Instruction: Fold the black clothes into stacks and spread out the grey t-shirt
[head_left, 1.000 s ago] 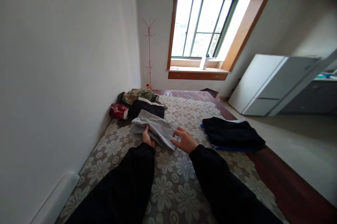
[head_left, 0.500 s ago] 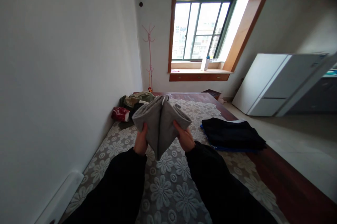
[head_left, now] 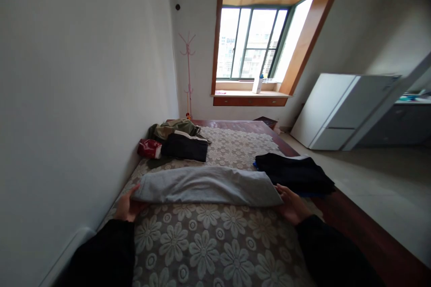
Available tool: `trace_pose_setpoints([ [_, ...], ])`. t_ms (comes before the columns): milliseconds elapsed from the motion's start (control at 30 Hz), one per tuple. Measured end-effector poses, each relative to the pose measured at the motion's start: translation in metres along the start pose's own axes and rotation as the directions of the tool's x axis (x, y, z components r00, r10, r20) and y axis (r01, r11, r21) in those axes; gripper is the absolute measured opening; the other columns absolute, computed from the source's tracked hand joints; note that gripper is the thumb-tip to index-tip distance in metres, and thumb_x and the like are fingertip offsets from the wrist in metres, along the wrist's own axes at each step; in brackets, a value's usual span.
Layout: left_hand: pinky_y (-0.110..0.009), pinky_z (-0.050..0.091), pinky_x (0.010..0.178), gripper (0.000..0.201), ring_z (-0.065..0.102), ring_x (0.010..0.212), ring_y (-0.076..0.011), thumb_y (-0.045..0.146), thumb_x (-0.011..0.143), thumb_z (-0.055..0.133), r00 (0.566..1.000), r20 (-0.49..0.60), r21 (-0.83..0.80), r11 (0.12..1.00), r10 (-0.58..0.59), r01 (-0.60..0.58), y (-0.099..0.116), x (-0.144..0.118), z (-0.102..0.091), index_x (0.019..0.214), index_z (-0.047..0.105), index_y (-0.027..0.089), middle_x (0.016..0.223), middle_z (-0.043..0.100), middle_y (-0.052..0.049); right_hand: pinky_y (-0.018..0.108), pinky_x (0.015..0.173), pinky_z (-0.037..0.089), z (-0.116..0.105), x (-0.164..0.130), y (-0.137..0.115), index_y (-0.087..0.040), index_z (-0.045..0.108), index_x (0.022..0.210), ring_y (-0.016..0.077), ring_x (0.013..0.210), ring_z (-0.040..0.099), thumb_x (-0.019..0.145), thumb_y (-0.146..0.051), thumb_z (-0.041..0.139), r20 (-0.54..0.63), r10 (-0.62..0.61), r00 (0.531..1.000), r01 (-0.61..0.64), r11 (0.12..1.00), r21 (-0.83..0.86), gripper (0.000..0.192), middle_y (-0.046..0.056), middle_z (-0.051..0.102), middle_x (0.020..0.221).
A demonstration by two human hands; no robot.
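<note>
A long strip of folded grey cloth, a garment by its look [head_left: 208,186], stretches from side to side over the flower-patterned cover [head_left: 235,233]. My left hand [head_left: 128,204] grips its left end, with some fingers underneath. At the opposite end, my right hand [head_left: 291,204] pinches the corner, thumb on top. The cloth bows up slightly in its middle. Just beyond my right hand lies a stack of folded dark clothes [head_left: 292,172] with a bit of blue at its edge.
Against the left wall sit a folded black cloth [head_left: 185,147], a crumpled olive garment [head_left: 178,127] and a red packet [head_left: 149,148]. A dark red wooden edge [head_left: 363,237] runs along the right. Farther off are a pink coat stand [head_left: 188,67] and a white fridge [head_left: 340,112].
My hands have moved apart and lower. The grey cloth, bent double between them before, is now opened out into a wide strip.
</note>
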State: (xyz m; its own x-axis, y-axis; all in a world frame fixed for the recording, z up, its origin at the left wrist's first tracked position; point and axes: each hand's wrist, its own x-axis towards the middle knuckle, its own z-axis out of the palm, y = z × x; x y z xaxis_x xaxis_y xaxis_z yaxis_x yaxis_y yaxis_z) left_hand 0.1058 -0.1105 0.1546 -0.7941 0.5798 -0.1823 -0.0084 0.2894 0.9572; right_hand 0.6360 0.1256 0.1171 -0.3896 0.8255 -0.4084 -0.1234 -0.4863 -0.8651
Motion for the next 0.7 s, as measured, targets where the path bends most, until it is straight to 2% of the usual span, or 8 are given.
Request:
trace_pose_setpoints([
  [67,-0.042,0.062,0.069,0.043,0.073,0.085,-0.0293,0.054,0.087,0.052,0.988,0.115,0.054,0.994,-0.102,0.096,0.010,0.017,-0.003,0.095,0.074,0.018,0.078,0.075,-0.010,0.040,0.070,0.060,0.003,0.011,-0.013,-0.021,0.069,0.095,0.0285,0.080,0.073,0.077,-0.058,0.068,0.008,0.059,0.998,-0.057,0.992,-0.109,0.041,0.011,0.074,0.086],
  [133,-0.041,0.061,0.071,0.043,0.073,0.088,-0.0314,0.056,0.083,0.056,0.978,0.178,0.167,0.983,-0.111,0.081,0.026,0.035,0.000,0.088,0.075,0.017,0.077,0.075,-0.011,0.039,0.074,0.059,0.014,0.026,-0.025,-0.019,0.065,0.106,0.0285,0.087,0.072,0.070,-0.054,0.078,-0.068,0.000,0.998,-0.018,0.966,-0.257,0.053,0.012,0.073,0.094],
  [233,-0.039,0.060,0.080,0.041,0.071,0.098,-0.0344,0.054,0.069,0.073,0.986,0.168,0.291,0.956,-0.009,-0.041,0.047,0.055,0.011,0.083,0.075,0.016,0.078,0.076,-0.010,0.040,0.080,0.057,0.037,0.044,-0.038,-0.017,0.055,0.127,0.0274,0.089,0.070,0.056,-0.040,0.088,-0.111,-0.207,0.972,0.137,0.884,-0.446,0.081,0.010,0.072,0.098],
  [300,-0.038,0.058,0.086,0.046,0.070,0.104,-0.0339,0.052,0.062,0.080,0.986,0.158,0.293,0.952,0.043,-0.088,0.056,0.060,0.017,0.090,0.076,0.016,0.084,0.077,-0.009,0.041,0.078,0.057,0.048,0.047,-0.047,-0.018,0.044,0.142,0.0263,0.085,0.070,0.057,-0.038,0.086,0.010,-0.285,0.958,0.257,0.847,-0.465,0.097,0.007,0.071,0.096],
  [400,-0.036,0.057,0.089,0.062,0.071,0.102,-0.0294,0.051,0.061,0.082,0.962,0.166,0.270,0.929,0.215,-0.254,0.062,0.063,0.018,0.113,0.072,0.018,0.097,0.078,-0.006,0.039,0.080,0.056,0.049,0.043,-0.064,-0.025,0.036,0.150,0.0254,0.089,0.070,0.067,-0.040,0.079,0.161,-0.407,0.899,0.436,0.798,-0.417,0.095,0.005,0.072,0.103],
  [500,-0.034,0.058,0.086,0.065,0.072,0.096,-0.0262,0.050,0.070,0.075,0.920,0.120,0.296,0.871,0.373,-0.392,0.067,0.072,0.015,0.127,0.065,0.020,0.103,0.078,-0.005,0.039,0.086,0.055,0.039,0.047,-0.081,-0.027,0.039,0.150,0.0267,0.100,0.069,0.070,-0.039,0.074,0.073,-0.558,0.827,0.531,0.731,-0.428,0.088,0.006,0.072,0.110],
  [600,-0.032,0.057,0.086,0.053,0.071,0.101,-0.0264,0.042,0.080,0.065,0.915,0.089,0.485,0.785,0.393,-0.384,0.067,0.088,0.022,0.127,0.063,0.016,0.110,0.077,-0.009,0.040,0.090,0.053,0.033,0.065,-0.081,-0.020,0.039,0.151,0.0285,0.104,0.068,0.071,-0.033,0.067,-0.015,-0.610,0.792,0.487,0.647,-0.586,0.086,0.010,0.073,0.111],
  [700,-0.031,0.054,0.086,0.040,0.071,0.105,-0.0286,0.032,0.078,0.066,0.928,0.144,0.677,0.650,0.343,-0.345,0.056,0.100,0.042,0.114,0.068,0.016,0.109,0.077,-0.012,0.041,0.094,0.048,0.037,0.085,-0.064,-0.014,0.038,0.152,0.0297,0.102,0.068,0.073,-0.024,0.058,-0.008,-0.574,0.818,0.267,0.393,-0.880,0.082,0.013,0.073,0.109],
])
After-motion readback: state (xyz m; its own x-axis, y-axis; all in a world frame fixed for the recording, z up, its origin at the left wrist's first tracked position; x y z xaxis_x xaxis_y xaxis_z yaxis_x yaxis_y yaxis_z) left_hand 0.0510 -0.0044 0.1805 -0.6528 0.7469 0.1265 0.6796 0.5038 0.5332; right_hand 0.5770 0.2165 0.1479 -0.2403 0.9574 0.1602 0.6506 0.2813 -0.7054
